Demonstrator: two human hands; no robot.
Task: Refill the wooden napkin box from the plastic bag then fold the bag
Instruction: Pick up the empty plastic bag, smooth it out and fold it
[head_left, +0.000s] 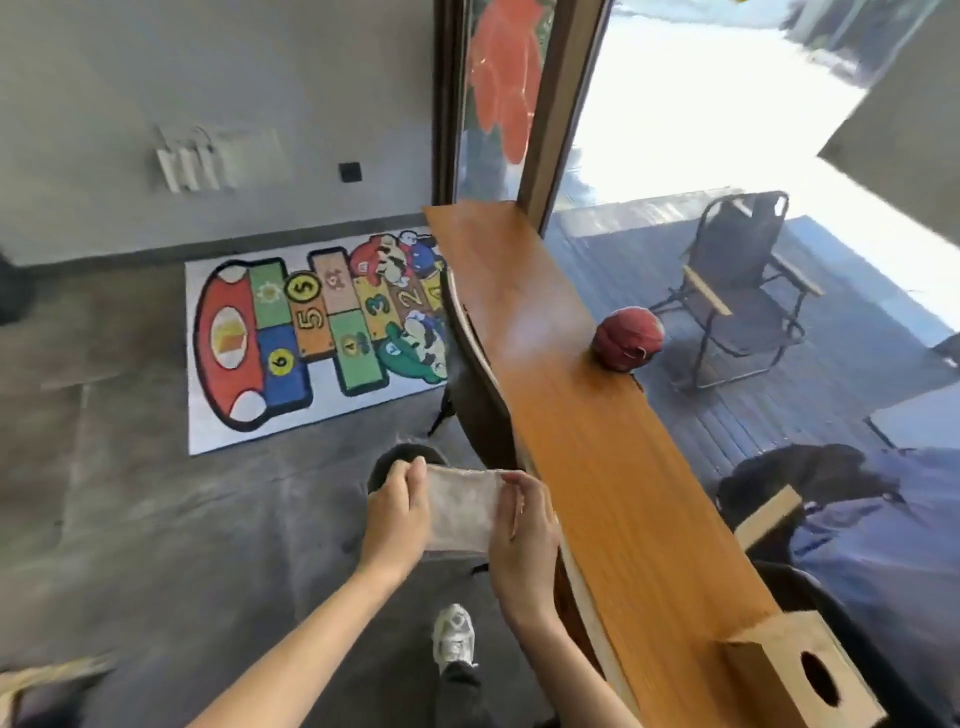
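Note:
A clear plastic bag (460, 506), flattened into a small rectangle, is stretched between my two hands just left of the long wooden counter (597, 415). My left hand (397, 512) grips its left edge and my right hand (524, 525) grips its right edge. The wooden napkin box (800, 670) stands at the near right end of the counter, with a round hole in its side facing me. I cannot see inside it.
A red ball-like object (628, 339) sits on the counter's far edge. A colourful hopscotch mat (311, 332) lies on the grey floor. Behind the glass are a folding chair (737, 291) and a seated person in blue (883, 519). My shoe (453, 636) is below.

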